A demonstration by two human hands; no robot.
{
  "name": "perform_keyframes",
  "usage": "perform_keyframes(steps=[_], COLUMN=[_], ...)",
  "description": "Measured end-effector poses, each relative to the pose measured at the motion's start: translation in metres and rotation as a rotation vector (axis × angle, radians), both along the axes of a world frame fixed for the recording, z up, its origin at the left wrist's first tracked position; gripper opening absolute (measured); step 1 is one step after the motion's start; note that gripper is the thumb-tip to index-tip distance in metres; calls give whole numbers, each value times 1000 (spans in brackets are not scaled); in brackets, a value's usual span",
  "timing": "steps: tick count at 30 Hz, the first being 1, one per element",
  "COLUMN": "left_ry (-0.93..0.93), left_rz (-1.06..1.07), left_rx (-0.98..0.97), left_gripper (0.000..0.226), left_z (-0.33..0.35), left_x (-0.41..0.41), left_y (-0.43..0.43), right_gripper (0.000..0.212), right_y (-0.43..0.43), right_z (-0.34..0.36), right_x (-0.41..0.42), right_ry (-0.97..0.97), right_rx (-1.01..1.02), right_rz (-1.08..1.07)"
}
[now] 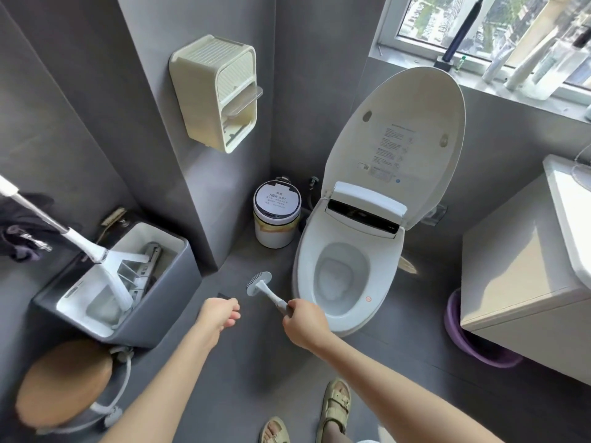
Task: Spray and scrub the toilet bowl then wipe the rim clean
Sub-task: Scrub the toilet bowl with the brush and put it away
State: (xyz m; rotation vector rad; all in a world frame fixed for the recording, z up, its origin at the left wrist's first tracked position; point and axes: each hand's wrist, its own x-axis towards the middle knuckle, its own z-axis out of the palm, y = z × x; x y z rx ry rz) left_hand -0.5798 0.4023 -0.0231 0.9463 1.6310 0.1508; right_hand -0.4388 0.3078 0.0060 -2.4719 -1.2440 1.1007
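White ceramic toilet bowl (343,279) sits on the grey floor (256,362) right of centre, its lid (399,132) raised upright towards twelve o'clock and the rim bare. The right hand (303,321) is closed round the grey handle of a toilet brush (262,287), gripping the near end. The brush slants away to ten o'clock of that hand, its flat bristled head in the air just beside the bowl's left edge and outside the bowl. The left hand (220,314) hangs at nine o'clock of the right one, fingers loosely curled, with nothing seen in its grip. A small dark object (224,295) shows just past its knuckles; whether they touch cannot be told.

At eleven o'clock of the bowl stands a white lidded bin (277,215) in the corner, and above it a cream dispenser (217,91) hangs on the wall. A grey mop bucket (118,282) with a white mop (105,260) in it lies at nine o'clock, with a round wooden stool (64,382) at seven o'clock. A purple basin (473,340) sits under the cabinet (527,266) at four o'clock
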Motion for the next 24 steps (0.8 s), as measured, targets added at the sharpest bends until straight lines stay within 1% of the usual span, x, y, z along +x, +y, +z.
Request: perform_keyframes(steps=[2, 5, 12, 18, 21, 24], left_ry=[1, -23, -92, -112, -83, -53], left_rz=[27, 84, 135, 69, -34, -147], left_rx=[24, 51, 84, 127, 145, 78], left_gripper=[18, 15, 11, 13, 11, 10], left_z=[0, 4, 19, 29, 30, 28], left_x=[-10, -17, -14, 1, 10, 20], left_y=[5, 12, 22, 23, 19, 12], right_gripper=[22, 28, 26, 26, 26, 27], right_y=[0, 2, 6, 5, 1, -2], right_z=[0, 2, 8, 10, 11, 12], right_x=[6, 14, 22, 24, 26, 26], right_ry=[-35, -27, -28, -26, -20, -23], right_rx=[9, 24, 37, 32, 34, 49], right_rz=[16, 12, -5, -22, -22, -37])
